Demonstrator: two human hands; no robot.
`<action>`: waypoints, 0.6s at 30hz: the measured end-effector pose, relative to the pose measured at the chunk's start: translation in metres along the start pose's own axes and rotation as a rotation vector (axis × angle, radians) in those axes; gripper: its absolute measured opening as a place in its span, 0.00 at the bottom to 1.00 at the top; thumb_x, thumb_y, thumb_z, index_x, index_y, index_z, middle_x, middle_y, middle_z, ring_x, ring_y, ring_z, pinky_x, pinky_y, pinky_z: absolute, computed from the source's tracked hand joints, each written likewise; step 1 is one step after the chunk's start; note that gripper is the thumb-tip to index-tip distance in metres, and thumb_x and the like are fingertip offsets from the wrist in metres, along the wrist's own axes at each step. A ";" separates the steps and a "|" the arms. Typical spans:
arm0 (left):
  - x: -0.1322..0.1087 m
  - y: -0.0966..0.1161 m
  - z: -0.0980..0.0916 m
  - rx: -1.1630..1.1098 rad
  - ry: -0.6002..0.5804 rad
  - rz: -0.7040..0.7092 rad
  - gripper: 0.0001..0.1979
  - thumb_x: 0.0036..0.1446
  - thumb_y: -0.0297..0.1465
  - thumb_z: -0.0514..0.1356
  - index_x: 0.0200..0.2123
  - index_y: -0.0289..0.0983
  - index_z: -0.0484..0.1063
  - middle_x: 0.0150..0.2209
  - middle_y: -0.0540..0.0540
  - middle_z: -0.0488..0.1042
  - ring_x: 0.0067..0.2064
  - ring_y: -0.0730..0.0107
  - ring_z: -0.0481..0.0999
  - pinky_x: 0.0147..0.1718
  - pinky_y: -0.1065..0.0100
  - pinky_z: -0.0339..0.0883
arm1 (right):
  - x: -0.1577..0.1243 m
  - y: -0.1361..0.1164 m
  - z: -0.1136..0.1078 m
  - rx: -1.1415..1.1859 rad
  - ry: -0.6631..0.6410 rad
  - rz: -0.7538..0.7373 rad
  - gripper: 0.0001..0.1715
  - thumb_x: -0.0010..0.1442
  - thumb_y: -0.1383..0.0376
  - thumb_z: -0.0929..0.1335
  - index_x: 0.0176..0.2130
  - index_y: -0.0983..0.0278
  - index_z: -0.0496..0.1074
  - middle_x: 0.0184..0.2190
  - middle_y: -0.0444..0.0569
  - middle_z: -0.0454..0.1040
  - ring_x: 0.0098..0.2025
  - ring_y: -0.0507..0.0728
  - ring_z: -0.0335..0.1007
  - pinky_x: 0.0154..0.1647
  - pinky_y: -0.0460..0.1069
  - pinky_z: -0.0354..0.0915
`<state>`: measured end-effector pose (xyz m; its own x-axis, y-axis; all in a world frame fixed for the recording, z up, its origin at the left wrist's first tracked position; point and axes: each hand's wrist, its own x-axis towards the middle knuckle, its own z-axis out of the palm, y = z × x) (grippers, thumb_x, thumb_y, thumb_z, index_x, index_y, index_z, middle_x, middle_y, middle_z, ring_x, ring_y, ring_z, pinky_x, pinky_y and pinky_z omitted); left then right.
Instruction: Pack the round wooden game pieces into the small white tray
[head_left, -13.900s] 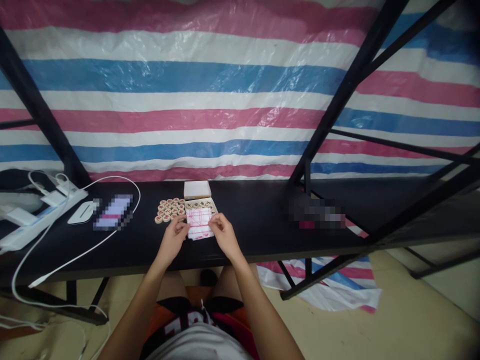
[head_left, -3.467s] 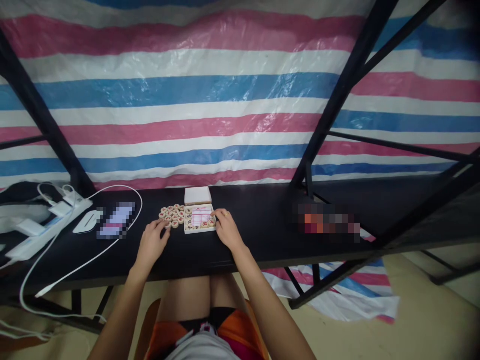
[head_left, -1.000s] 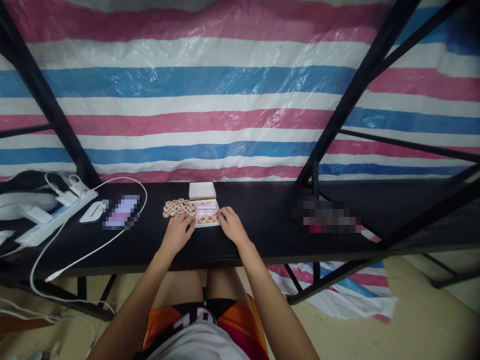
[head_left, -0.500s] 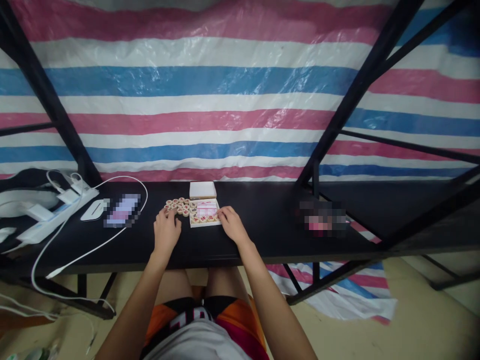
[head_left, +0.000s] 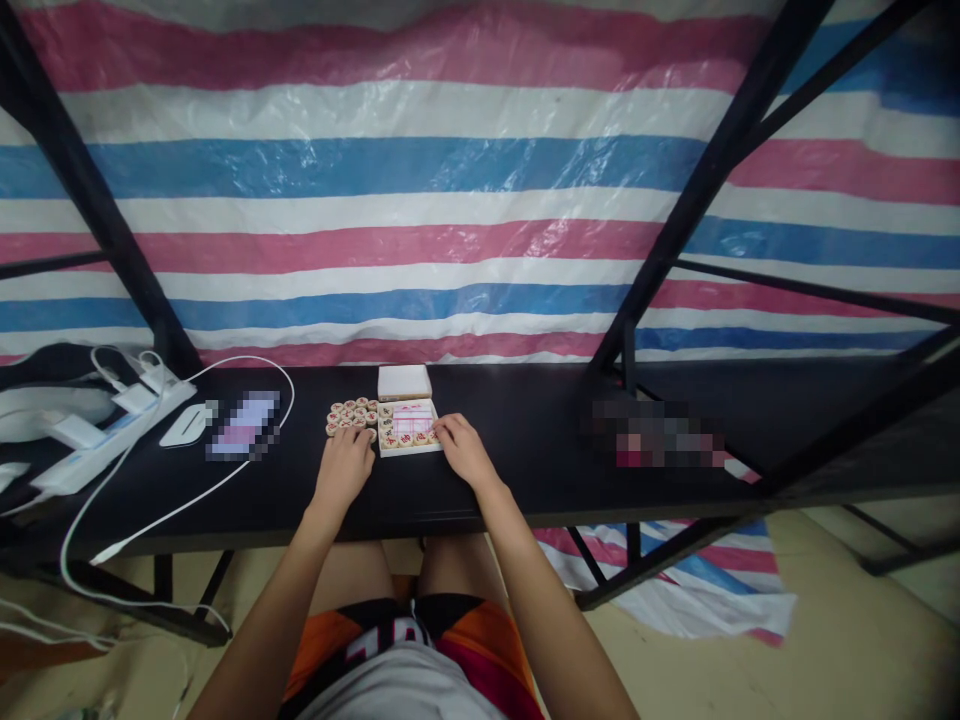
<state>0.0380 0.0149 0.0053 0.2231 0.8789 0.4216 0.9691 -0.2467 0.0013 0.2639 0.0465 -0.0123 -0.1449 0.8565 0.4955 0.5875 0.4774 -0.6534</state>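
Round wooden Chinese chess pieces [head_left: 352,408] with red characters lie clustered on the black table left of a shallow white box [head_left: 411,450]. My left hand [head_left: 345,465] is at the near side of this cluster, its fingers bent down. A piece shows by its thumb side, and its fingertips partly cover others. The fingers of my right hand [head_left: 465,450] close on the right edge of the box. Inside the box, pieces line the left and near sides around a folded pink-and-white paper [head_left: 412,420]. The white box lid [head_left: 405,382] lies just behind it.
On the left are a blurred phone [head_left: 244,425], a white flat object [head_left: 187,425], a power strip [head_left: 112,440] and a looping white cable [head_left: 172,505]. A blurred dark item [head_left: 652,435] lies right. Black metal posts and striped sheeting [head_left: 420,240] stand behind.
My left hand has shifted right and slightly nearer me, along the near side of the pieces, uncovering some at the cluster's left. My right hand stays at the box edge.
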 end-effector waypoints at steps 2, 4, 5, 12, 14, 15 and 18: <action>-0.001 0.000 -0.003 -0.019 -0.003 0.015 0.11 0.58 0.28 0.51 0.40 0.36 0.71 0.42 0.40 0.73 0.45 0.57 0.68 0.40 0.61 0.61 | 0.000 0.000 0.000 -0.002 0.001 0.004 0.13 0.62 0.66 0.58 0.36 0.62 0.70 0.38 0.49 0.69 0.42 0.54 0.67 0.48 0.49 0.60; -0.003 -0.001 -0.005 -0.037 -0.012 0.018 0.09 0.58 0.28 0.51 0.37 0.36 0.71 0.39 0.41 0.74 0.43 0.57 0.70 0.39 0.61 0.62 | 0.000 0.000 0.000 -0.002 0.004 0.008 0.13 0.62 0.66 0.58 0.36 0.62 0.70 0.38 0.49 0.69 0.42 0.54 0.67 0.48 0.48 0.60; -0.004 -0.002 -0.006 -0.048 -0.010 0.008 0.08 0.58 0.28 0.51 0.36 0.36 0.70 0.38 0.41 0.74 0.42 0.56 0.70 0.38 0.60 0.62 | 0.000 0.000 0.000 -0.001 0.008 0.008 0.13 0.62 0.66 0.58 0.36 0.62 0.70 0.38 0.49 0.69 0.42 0.54 0.67 0.48 0.48 0.60; 0.010 -0.004 -0.001 -0.390 0.157 -0.047 0.10 0.60 0.33 0.53 0.40 0.38 0.71 0.42 0.44 0.76 0.45 0.60 0.72 0.45 0.62 0.63 | 0.001 0.002 0.000 0.011 0.005 0.008 0.12 0.62 0.66 0.59 0.36 0.62 0.71 0.38 0.49 0.69 0.42 0.55 0.67 0.48 0.49 0.60; 0.019 -0.005 0.003 -0.425 0.111 0.035 0.09 0.60 0.33 0.53 0.39 0.38 0.72 0.42 0.44 0.76 0.45 0.60 0.72 0.47 0.60 0.63 | 0.001 0.002 0.000 0.016 0.004 0.014 0.12 0.61 0.65 0.59 0.36 0.62 0.71 0.38 0.49 0.69 0.42 0.55 0.67 0.48 0.49 0.60; 0.023 -0.006 0.005 -0.434 0.079 0.073 0.09 0.60 0.32 0.53 0.38 0.38 0.73 0.42 0.44 0.76 0.46 0.60 0.72 0.48 0.59 0.63 | 0.001 0.002 0.000 0.018 0.004 0.018 0.12 0.61 0.65 0.60 0.36 0.62 0.71 0.38 0.49 0.69 0.42 0.55 0.67 0.48 0.49 0.60; 0.029 -0.010 0.010 -0.475 0.014 0.144 0.11 0.60 0.32 0.52 0.39 0.38 0.74 0.43 0.44 0.76 0.47 0.60 0.72 0.49 0.58 0.63 | 0.001 0.001 -0.001 0.024 -0.001 0.024 0.12 0.61 0.65 0.60 0.37 0.62 0.71 0.38 0.49 0.69 0.42 0.55 0.67 0.47 0.49 0.60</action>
<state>0.0357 0.0470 0.0080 0.3467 0.8173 0.4602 0.7727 -0.5270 0.3538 0.2651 0.0475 -0.0123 -0.1320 0.8678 0.4791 0.5716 0.4615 -0.6785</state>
